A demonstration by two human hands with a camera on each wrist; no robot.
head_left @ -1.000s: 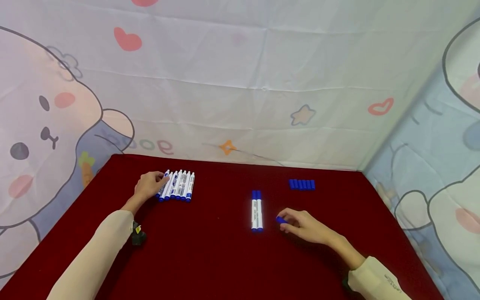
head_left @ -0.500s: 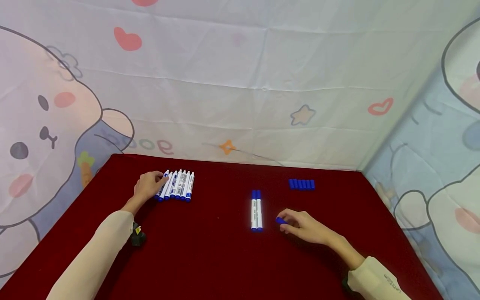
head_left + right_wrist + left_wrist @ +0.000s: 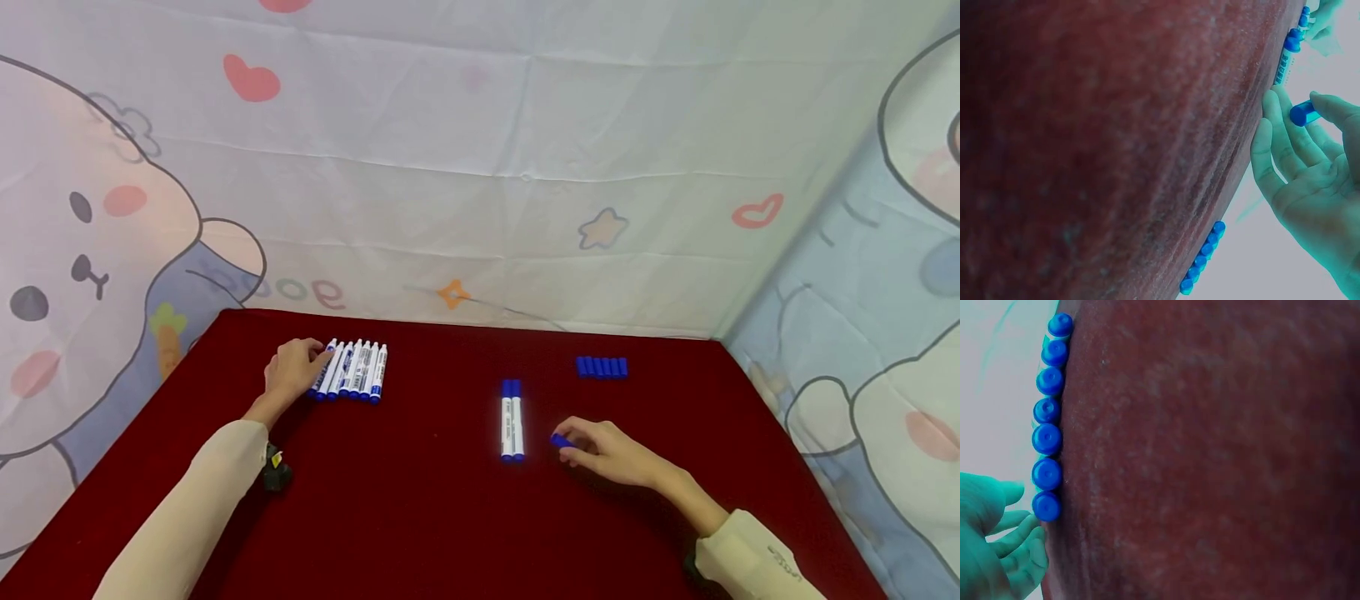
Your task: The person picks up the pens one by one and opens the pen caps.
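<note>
In the head view, a row of several uncapped white markers (image 3: 356, 372) with blue ends lies at the left of the red table. My left hand (image 3: 292, 367) rests at the row's outer side. Its thumb overlaps the leftmost marker, while loosely extended fingers reach down beside that marker's blue end (image 3: 1046, 506) in the left wrist view. My right hand (image 3: 615, 452) pinches a blue marker cap (image 3: 1305, 113) between thumb and fingers, low over the table right of centre. Two capped markers (image 3: 512, 425) lie side by side just left of it.
A row of several blue caps (image 3: 602, 367) lies at the back right of the table (image 3: 420, 517). White fabric with cartoon prints (image 3: 420, 208) hangs behind the table and along its right side.
The head view has shifted very slightly. Both hands keep their places, the right one with the cap still pinched, and the markers lie as before.
</note>
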